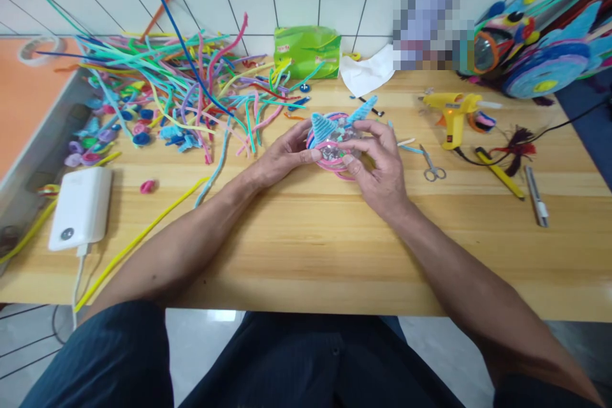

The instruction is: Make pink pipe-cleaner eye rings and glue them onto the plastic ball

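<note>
Near the middle of the table I hold a small pipe-cleaner craft figure between both hands. It has a clear, shiny middle, pink and blue coils around it, and two blue pointed pieces like ears on top. My left hand grips its left side, thumb at the front and fingers behind. My right hand closes on its right side, with thumb and fingertips at the pink front edge. The figure's underside and the backs of my fingers' contact points are hidden.
Pipe cleaners lie heaped at back left. A white power bank with a cable and a yellow pipe cleaner lie left. Rightward are scissors, a yellow glue gun, a yellow cutter and a grey cutter.
</note>
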A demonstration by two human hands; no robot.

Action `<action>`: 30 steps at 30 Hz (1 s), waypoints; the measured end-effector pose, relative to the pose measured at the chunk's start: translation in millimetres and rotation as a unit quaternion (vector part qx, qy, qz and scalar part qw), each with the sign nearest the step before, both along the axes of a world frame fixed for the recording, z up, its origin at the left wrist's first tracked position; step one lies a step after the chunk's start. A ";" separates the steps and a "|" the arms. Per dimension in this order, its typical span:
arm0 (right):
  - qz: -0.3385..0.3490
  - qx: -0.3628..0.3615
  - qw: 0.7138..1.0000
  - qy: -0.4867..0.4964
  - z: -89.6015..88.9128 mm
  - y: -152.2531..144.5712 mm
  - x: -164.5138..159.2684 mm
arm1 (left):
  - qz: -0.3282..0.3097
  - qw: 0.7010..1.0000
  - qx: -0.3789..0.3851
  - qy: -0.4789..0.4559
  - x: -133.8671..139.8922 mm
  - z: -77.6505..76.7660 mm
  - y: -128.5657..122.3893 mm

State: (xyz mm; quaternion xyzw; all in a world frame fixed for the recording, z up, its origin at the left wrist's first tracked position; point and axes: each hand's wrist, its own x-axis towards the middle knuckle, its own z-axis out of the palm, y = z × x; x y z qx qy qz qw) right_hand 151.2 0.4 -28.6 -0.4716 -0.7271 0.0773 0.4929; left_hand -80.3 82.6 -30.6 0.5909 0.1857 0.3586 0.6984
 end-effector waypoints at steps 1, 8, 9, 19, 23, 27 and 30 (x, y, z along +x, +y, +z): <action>-0.001 0.003 1.000 -0.002 0.2 -0.1 0.0 | -0.001 1.000 0.001 -0.001 -0.3 -0.9 0.6; -0.001 0.000 1.000 0.000 -1.2 0.2 0.8 | -0.014 1.000 0.017 -0.007 0.7 -3.4 5.2; 0.001 -0.004 1.000 0.002 -1.4 0.4 0.9 | -0.017 1.000 0.016 -0.008 1.0 -3.0 5.7; 0.002 0.006 1.000 0.008 -1.5 1.1 -0.1 | -0.027 1.000 0.006 -0.011 -0.2 -3.3 7.2; 0.000 0.005 1.000 0.009 -1.9 1.2 0.0 | -0.027 1.000 0.013 -0.010 -0.8 -6.3 7.4; -0.002 0.021 1.000 0.004 -2.5 1.3 -0.1 | -0.028 0.999 0.020 -0.016 -1.1 -6.2 7.0; 0.001 0.029 1.000 0.001 -2.9 1.4 0.2 | -0.030 0.999 0.018 -0.014 -0.9 -2.6 5.6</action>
